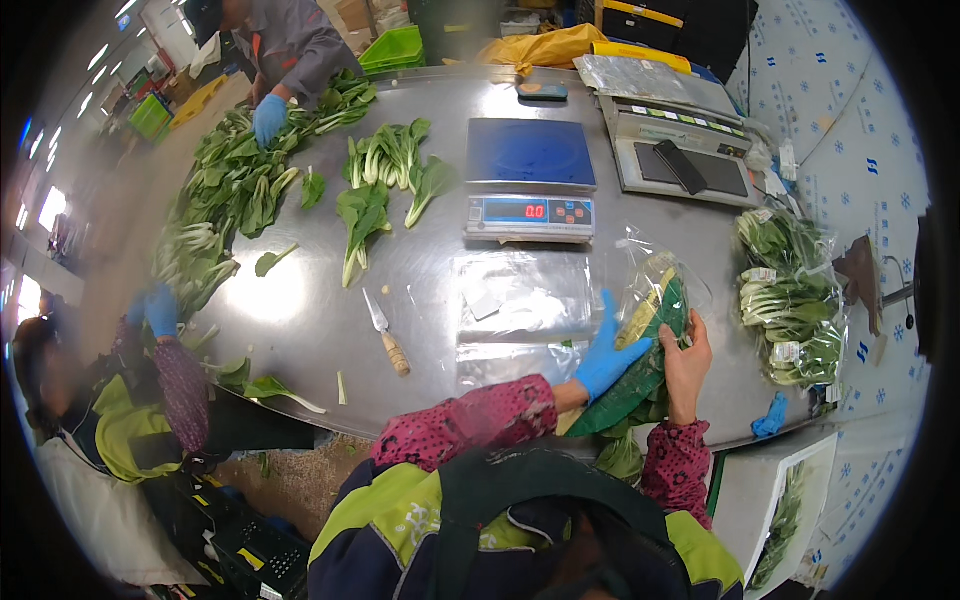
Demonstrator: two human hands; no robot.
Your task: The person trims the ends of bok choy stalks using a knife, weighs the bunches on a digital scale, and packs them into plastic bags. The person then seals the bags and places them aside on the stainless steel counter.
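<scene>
My left hand [604, 360], in a blue glove, lies against a curved green and yellow sheet [637, 386], its thumb and fingers spread apart. The sheet's upper end sits inside a clear plastic bag [636, 247]. My bare right hand [687, 367] grips the right side of the sheet and bag, thumb on the near face. Leafy greens [621, 456] show below the sheet, close to my body; how many is hidden. Flat clear bags [525, 292] lie on the steel table [427, 315] left of my hands.
A digital scale [531, 154] stands ahead, with a second scale [675, 150] at right bearing a phone [680, 166]. Bagged greens [791, 322] lie at right. A knife [387, 334] and loose bok choy [386, 161] are leftward. Two co-workers' gloved hands [270, 120] touch a greens pile [240, 176].
</scene>
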